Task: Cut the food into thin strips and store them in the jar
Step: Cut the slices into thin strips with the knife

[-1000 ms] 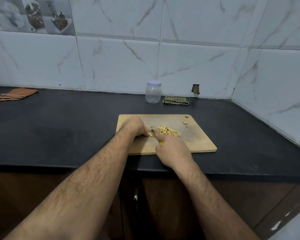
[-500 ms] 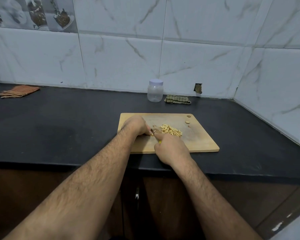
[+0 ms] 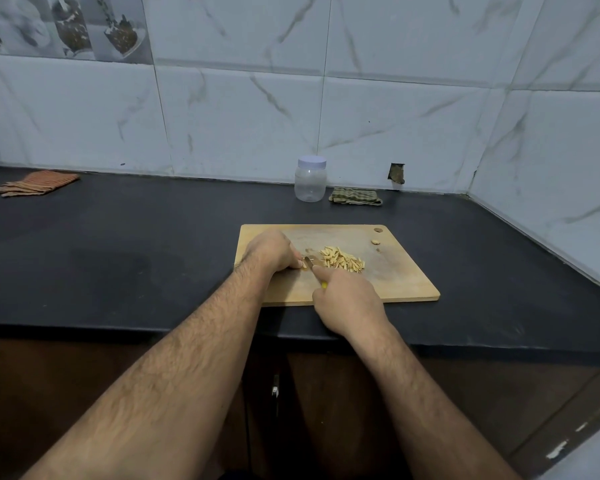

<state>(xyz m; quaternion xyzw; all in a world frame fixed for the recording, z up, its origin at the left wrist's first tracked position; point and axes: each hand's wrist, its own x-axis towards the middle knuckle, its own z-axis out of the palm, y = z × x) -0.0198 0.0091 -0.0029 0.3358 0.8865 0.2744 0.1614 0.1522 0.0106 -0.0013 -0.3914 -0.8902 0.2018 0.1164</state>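
Strips [image 3: 342, 260] of pale yellow food lie heaped near the middle of our wooden cutting board [image 3: 395, 278], which sits on the black counter [image 3: 136, 254]. Our left hand [image 3: 274, 252] rests at nine o'clock of the heap, fingers curled down onto a small piece of food we can barely see under the fingertips. Our right hand [image 3: 349, 301], at six o'clock of the heap, is wrapped round a knife [image 3: 313, 265] with a yellow handle; its forefinger lies along the top and the blade points toward the left hand's fingertips. Whether the blade touches the board we cannot tell. Two small scraps [image 3: 375, 242] lie at the board's two o'clock corner. At twelve o'clock, against the tiled wall, stands the clear jar [image 3: 310, 181], lid on, with a green cloth [image 3: 355, 197] just beside it at three o'clock. An orange cloth [image 3: 37, 182] lies far off at ten o'clock.
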